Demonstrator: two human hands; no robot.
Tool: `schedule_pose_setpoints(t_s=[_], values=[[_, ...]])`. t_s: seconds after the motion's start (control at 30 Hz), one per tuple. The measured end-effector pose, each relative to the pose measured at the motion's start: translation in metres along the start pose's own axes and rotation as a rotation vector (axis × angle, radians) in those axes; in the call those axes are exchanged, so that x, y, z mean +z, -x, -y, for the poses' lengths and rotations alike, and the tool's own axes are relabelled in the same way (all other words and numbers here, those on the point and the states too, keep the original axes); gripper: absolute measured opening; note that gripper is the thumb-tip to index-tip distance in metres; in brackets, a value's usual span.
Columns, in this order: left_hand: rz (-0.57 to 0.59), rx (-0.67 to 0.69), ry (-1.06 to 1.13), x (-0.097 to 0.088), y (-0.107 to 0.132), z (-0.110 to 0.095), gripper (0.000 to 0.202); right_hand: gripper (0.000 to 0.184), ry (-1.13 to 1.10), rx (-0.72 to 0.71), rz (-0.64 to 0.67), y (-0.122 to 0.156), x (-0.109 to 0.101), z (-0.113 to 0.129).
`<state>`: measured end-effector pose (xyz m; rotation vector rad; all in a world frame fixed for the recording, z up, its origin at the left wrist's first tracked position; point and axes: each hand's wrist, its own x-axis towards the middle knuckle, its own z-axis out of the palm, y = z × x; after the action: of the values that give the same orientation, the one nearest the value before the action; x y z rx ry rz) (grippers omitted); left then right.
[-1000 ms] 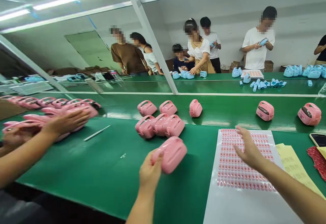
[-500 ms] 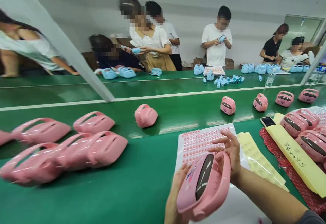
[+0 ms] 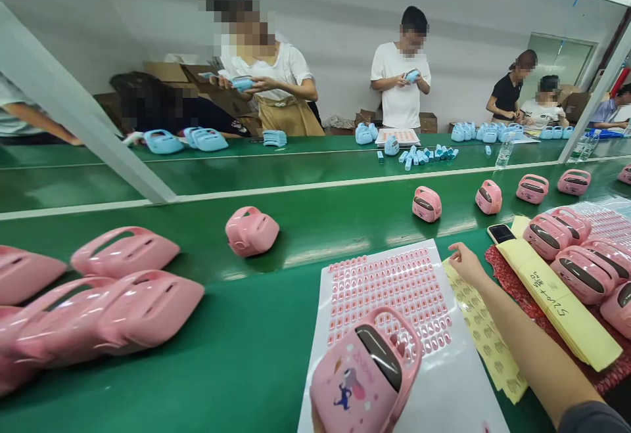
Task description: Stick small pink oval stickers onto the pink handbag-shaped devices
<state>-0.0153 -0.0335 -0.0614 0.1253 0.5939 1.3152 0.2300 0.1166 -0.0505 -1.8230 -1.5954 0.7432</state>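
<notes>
A glossy pink plastic casing (image 3: 352,387) with a loop handle, a dark window and a cartoon print is held in my left hand (image 3: 316,418). Most of that hand is hidden behind the casing, which is tilted with its printed side towards me. Beneath it lies a white sheet of small pink-rimmed oval stickers (image 3: 389,288). My right hand (image 3: 467,265) is at the upper end of a yellow label sheet (image 3: 486,328), its fingers bent and drawn together. Whatever is between those fingertips is too small to make out.
Pink casings (image 3: 142,315) crowd the left side, and one stands alone (image 3: 252,230). To the right are a folded yellow paper stack (image 3: 562,301), red bubble wrap (image 3: 507,275), a phone (image 3: 500,233) and more casings (image 3: 582,272). Co-workers handle blue casings across the bench.
My right hand has left the casing and moved right to the yellow label sheet. The casing has turned in my left hand, bringing its printed side into view. The camera view has shifted right.
</notes>
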Motion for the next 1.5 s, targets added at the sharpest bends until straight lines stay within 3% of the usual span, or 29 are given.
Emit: schedule_pose_setpoints(t_s=[0.2,0.43,0.57,0.8,0.97,1.07,1.5], values=[[0.173,-0.058,0.231,0.0,-0.001,-0.007,0.055,0.031,0.05,0.17,-0.058,-0.024,0.014,-0.013],[0.255,0.04,0.252,-0.02,-0.011,-0.005,0.036,0.033,0.079,0.205,-0.046,-0.024,0.016,-0.014],[0.194,0.057,0.225,-0.019,-0.013,-0.006,0.032,0.034,0.057,0.242,-0.018,-0.027,0.013,-0.021],[0.12,0.089,0.219,-0.013,-0.012,-0.014,0.025,0.032,0.06,0.231,-0.082,-0.025,0.017,-0.017],[-0.017,0.027,0.248,0.004,-0.014,-0.027,0.024,0.031,-0.055,0.221,-0.025,-0.021,0.014,-0.023],[-0.025,0.03,0.232,0.016,-0.016,-0.032,0.03,0.03,-0.112,0.214,-0.001,-0.019,0.009,-0.026],[-0.202,0.12,0.042,0.036,-0.019,-0.035,0.04,0.029,-0.047,0.192,-0.189,-0.019,0.023,-0.009]])
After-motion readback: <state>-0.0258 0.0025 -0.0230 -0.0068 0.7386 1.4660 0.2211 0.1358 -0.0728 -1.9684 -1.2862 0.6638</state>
